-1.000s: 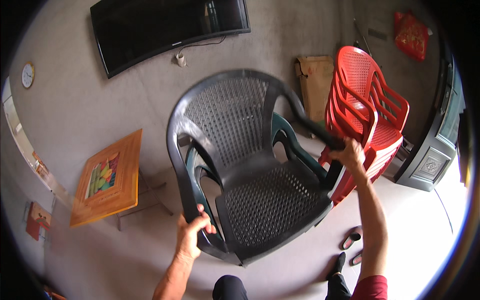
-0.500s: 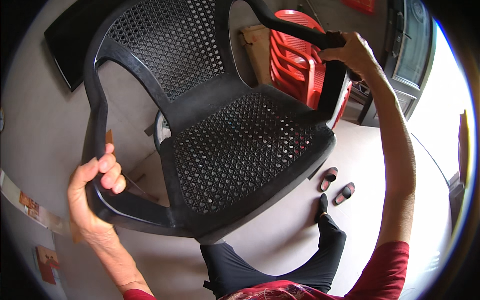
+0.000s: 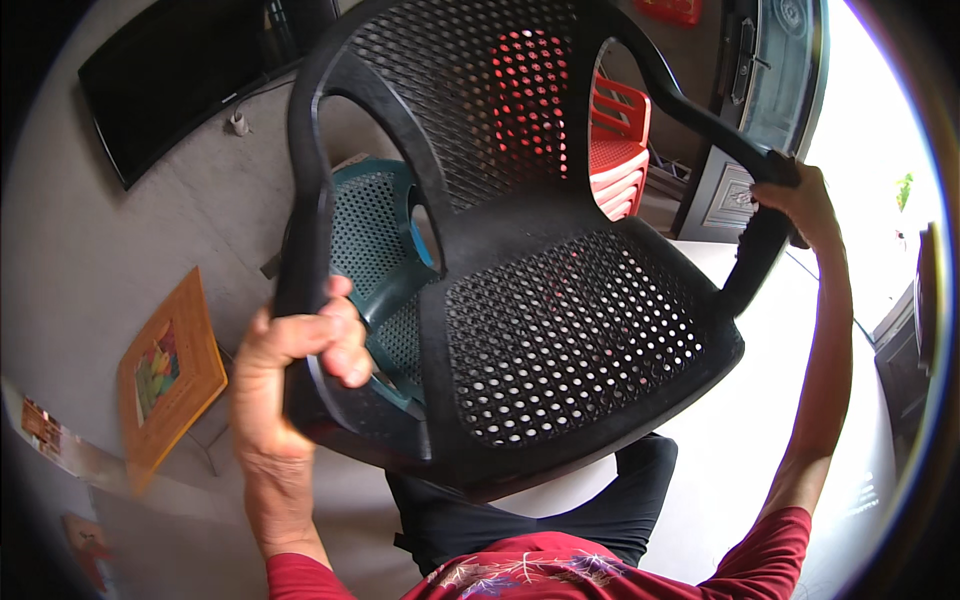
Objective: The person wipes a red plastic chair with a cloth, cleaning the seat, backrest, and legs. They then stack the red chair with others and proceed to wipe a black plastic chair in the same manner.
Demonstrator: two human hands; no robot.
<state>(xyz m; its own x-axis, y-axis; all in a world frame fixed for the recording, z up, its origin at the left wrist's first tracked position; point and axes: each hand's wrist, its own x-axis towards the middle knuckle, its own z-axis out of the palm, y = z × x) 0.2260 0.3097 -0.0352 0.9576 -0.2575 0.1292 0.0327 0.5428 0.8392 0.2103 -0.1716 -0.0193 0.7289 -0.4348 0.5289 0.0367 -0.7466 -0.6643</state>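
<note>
Here the left hand [image 3: 290,370] has its fingers wrapped tight round one arm of the black chair [image 3: 540,320], lifted at chest height; the right hand [image 3: 795,200] clasps the other. Swung carelessly, its legs might strike the green chair [image 3: 370,240] or red chairs [image 3: 615,130] behind.

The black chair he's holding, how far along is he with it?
Done: the black chair is lifted off the green chair, which sits behind it. In hand: left hand grips one armrest, right hand the other, chair raised at chest height. Left: it has not been set down anywhere; the red chair stack stands behind.
</note>
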